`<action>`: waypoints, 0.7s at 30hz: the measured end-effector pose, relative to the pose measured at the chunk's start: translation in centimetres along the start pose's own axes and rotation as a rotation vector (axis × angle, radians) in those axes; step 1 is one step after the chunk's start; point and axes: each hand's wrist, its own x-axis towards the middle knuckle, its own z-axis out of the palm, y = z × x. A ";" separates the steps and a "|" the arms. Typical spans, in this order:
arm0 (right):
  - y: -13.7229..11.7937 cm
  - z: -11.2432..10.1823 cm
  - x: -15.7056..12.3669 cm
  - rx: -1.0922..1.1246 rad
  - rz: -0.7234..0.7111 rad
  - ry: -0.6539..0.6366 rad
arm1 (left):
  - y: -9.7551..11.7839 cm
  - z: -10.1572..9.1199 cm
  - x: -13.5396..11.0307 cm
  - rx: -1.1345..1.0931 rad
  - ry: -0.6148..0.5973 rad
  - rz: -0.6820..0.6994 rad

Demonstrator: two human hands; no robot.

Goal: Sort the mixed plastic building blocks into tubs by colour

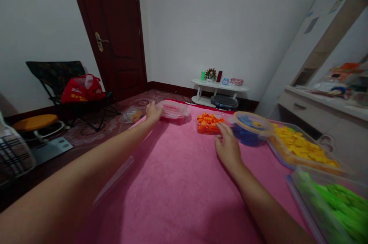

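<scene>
At the far left of the pink-covered table, my left hand [153,112] grips the left edge of a clear plastic box [175,112] with a lid and reddish contents; some of its fingers are hidden. My right hand [229,150] is open, palm down, its fingertips at the right front of a clear tub of orange blocks [209,123]. Whether they touch that tub I cannot tell. Right of this hand stands a round tub [250,131] with blue contents and a lid with an orange-yellow rim.
A tray of yellow pieces [307,148] and a box of green pieces [342,205] line the right side. A clear plastic edge [115,179] shows at the table's left. Beyond are a low white table [220,85], a folding chair [57,79] and a drawer cabinet [304,108].
</scene>
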 end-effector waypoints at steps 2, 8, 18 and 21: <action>0.4 -0.1 0.8 -0.192 -0.014 -0.047 | 0.6 -0.1 -1.5 0.034 0.006 0.160; -0.1 0.0 2.6 -0.544 -0.020 -0.159 | 4.7 -2.9 -6.5 -0.117 -0.316 0.380; -3.9 -1.5 0.5 -0.607 -0.124 -0.159 | 0.2 -16.5 -8.4 0.212 -0.676 0.152; -7.0 -2.7 -1.2 -0.579 -0.149 -0.264 | -3.2 -19.9 -9.0 0.528 -0.644 0.218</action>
